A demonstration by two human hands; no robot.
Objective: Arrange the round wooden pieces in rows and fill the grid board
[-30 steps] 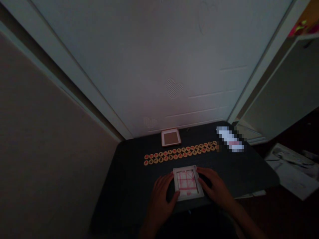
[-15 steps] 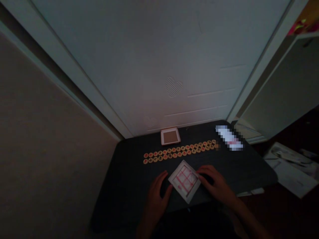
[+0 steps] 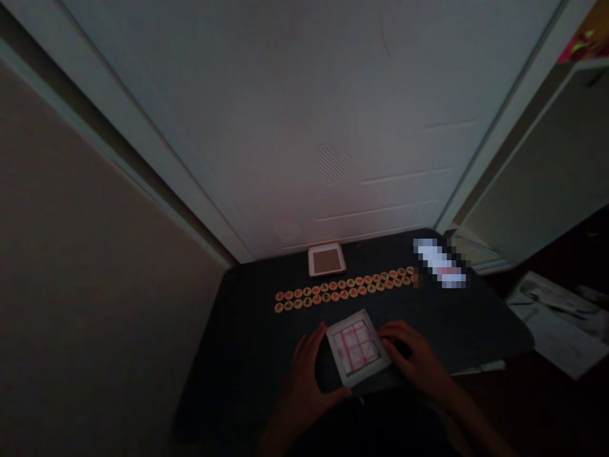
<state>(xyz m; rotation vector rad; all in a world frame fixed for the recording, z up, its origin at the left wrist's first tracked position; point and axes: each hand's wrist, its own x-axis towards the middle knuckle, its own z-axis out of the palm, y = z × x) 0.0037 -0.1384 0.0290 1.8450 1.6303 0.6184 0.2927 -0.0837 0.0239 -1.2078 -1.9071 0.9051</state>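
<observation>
A small square white box (image 3: 382,363) sits near the table's front edge, its open top showing a folded sheet with pink lines (image 3: 356,346). Along the box's left side is my left hand (image 3: 307,374), fingertips at the upper left corner and thumb at the lower one, spanning the box between them. My right hand (image 3: 413,355) is curled against the right side, fingers and thumb closed on that edge. Beyond the box, round wooden Chinese chess pieces (image 3: 344,294) with red and dark characters lie in two long rows.
A shallow box lid with a brown inner panel (image 3: 327,261) lies at the back of the dark table (image 3: 247,343), by the white door (image 3: 266,127). A bright pixelated object (image 3: 438,262) is at the back right. Papers and a white box (image 3: 561,330) lie beyond the table's right edge.
The box has turned from a diamond position to a squarer one. My left thumb has moved down to its lower corner, and the left fingers have come to its upper left corner.
</observation>
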